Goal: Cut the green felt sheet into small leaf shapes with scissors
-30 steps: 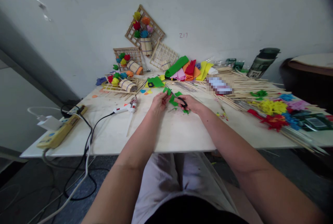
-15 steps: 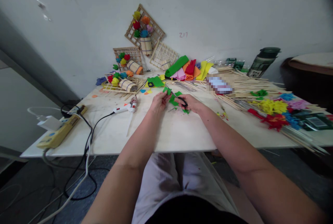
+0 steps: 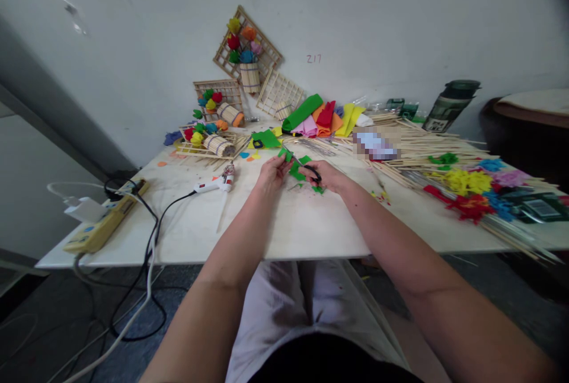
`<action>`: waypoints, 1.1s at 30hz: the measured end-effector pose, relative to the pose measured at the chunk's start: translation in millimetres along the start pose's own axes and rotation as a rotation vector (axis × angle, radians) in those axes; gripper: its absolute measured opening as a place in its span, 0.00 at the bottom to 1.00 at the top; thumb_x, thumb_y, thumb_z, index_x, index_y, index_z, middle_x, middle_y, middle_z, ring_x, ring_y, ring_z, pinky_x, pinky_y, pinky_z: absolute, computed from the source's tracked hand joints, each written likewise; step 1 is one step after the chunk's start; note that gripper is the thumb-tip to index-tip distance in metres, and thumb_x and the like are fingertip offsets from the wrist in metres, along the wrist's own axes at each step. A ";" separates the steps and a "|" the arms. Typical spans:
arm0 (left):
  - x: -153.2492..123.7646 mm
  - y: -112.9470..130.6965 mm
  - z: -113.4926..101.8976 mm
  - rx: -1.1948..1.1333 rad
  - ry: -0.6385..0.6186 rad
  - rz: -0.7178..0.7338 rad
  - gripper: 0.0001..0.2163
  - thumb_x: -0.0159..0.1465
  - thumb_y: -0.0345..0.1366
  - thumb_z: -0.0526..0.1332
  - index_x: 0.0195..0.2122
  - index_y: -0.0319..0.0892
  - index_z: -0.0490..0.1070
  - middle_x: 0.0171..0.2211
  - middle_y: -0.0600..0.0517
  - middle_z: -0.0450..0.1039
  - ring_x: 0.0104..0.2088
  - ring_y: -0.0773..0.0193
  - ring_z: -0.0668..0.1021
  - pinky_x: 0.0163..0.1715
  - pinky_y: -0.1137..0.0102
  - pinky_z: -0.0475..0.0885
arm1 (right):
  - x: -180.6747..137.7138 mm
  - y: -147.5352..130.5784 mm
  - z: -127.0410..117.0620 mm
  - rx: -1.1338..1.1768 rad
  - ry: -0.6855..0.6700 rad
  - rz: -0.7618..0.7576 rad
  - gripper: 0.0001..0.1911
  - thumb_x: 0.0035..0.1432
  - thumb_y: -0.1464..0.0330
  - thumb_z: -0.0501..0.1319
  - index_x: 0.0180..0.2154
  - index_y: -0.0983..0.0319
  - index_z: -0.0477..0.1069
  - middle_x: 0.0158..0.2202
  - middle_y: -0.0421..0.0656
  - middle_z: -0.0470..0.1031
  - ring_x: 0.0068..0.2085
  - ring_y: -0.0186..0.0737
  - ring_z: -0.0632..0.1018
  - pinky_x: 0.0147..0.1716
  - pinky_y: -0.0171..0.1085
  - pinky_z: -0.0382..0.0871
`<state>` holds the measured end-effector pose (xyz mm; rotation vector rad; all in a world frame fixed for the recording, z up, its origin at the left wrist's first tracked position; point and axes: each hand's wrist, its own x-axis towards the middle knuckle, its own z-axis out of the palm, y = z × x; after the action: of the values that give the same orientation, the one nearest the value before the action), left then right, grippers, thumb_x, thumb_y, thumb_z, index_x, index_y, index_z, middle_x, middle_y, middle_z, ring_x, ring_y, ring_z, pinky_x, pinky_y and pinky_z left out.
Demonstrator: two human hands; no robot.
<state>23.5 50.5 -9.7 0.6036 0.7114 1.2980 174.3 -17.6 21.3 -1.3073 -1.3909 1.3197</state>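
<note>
My left hand (image 3: pixel 271 172) pinches a piece of green felt (image 3: pixel 294 168) over the middle of the white table (image 3: pixel 284 223). My right hand (image 3: pixel 326 175) is closed round the black handles of a pair of scissors (image 3: pixel 306 167), whose blades point up and left into the felt. Small green scraps (image 3: pixel 317 190) lie on the table just under my right hand.
A white glue gun (image 3: pixel 213 183) lies left of my hands, its cord running to a yellow power strip (image 3: pixel 100 226) at the left edge. Wooden lattice frames with felt flowers (image 3: pixel 242 45) lean on the wall. Folded felt sheets (image 3: pixel 322 117), bamboo sticks (image 3: pixel 422 146), finished flowers (image 3: pixel 466 193) and a dark bottle (image 3: pixel 448 107) fill the right side.
Almost nothing has moved. My right hand with the scissors has shifted very slightly on the green felt; my left hand keeps its hold.
</note>
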 end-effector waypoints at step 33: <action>-8.2 3.3 6.1 0.068 -0.024 -0.033 0.10 0.60 0.23 0.61 0.22 0.38 0.65 0.24 0.50 0.75 0.31 0.64 0.81 0.35 0.73 0.76 | 10.3 13.1 -4.9 0.043 -0.014 -0.038 0.13 0.49 0.62 0.66 0.26 0.63 0.66 0.15 0.34 0.62 0.14 0.25 0.61 0.10 0.27 0.48</action>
<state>25.0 43.0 -2.2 0.6591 0.7451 1.2384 179.5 -7.6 8.1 -1.2395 -1.3828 1.3285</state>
